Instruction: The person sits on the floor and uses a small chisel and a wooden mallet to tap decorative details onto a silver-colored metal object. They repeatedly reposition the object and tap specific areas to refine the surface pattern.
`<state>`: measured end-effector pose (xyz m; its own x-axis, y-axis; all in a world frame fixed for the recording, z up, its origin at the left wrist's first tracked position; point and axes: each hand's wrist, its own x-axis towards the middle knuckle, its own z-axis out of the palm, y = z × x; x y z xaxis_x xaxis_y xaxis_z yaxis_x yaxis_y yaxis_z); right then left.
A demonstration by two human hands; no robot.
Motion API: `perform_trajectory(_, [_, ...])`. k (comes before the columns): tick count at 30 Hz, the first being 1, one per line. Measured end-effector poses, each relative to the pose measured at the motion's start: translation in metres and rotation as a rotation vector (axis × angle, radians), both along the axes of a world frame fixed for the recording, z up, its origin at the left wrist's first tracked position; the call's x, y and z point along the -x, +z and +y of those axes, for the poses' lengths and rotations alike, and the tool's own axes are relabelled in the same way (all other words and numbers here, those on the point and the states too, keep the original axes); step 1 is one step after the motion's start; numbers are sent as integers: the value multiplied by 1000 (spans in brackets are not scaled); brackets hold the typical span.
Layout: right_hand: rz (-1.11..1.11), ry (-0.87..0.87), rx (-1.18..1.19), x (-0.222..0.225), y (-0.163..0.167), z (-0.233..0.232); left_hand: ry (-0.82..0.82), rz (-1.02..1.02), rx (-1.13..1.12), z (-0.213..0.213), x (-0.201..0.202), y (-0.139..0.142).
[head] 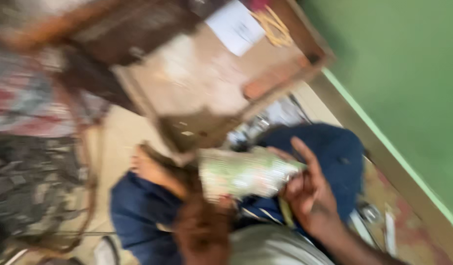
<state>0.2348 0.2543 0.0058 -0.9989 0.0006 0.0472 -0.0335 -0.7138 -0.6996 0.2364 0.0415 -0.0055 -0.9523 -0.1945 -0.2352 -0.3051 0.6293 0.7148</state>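
- We see a badly blurred view looking down at our lap, with our legs in dark blue trousers (334,147).
- Our right hand (310,194) grips one end of a pale, greenish-white bundle (246,172), fingers curled around it and one finger raised.
- Our left hand (202,230) is a reddish-brown blur under the bundle's other end; we cannot tell how it grips.
- A bare foot (153,169) rests just left of the bundle.
- Above the bundle a low wooden table (197,78) tilts across the view, with a white sheet of paper (235,25) on it.
- A green wall (408,73) fills the right side.
- Patterned cloth (30,162) lies on the left.
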Motion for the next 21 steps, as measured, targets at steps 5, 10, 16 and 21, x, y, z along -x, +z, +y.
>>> perform_trajectory(5, [-244, -492, -523, -15, 15, 129, -39, 265, 177, -40, 24, -12])
perform_trajectory(10, [-490, -674, -1069, -76, 17, 218, -69, 663, 121, -40, 100, -22])
perform_trajectory(16, [-823, -318, -1638, -95, -44, 229, -143, 406, -194, -13, 30, -88])
perform_trajectory(21, [-788, -144, -2060, -53, -98, 205, -173, 251, -386, -2, 2, -111])
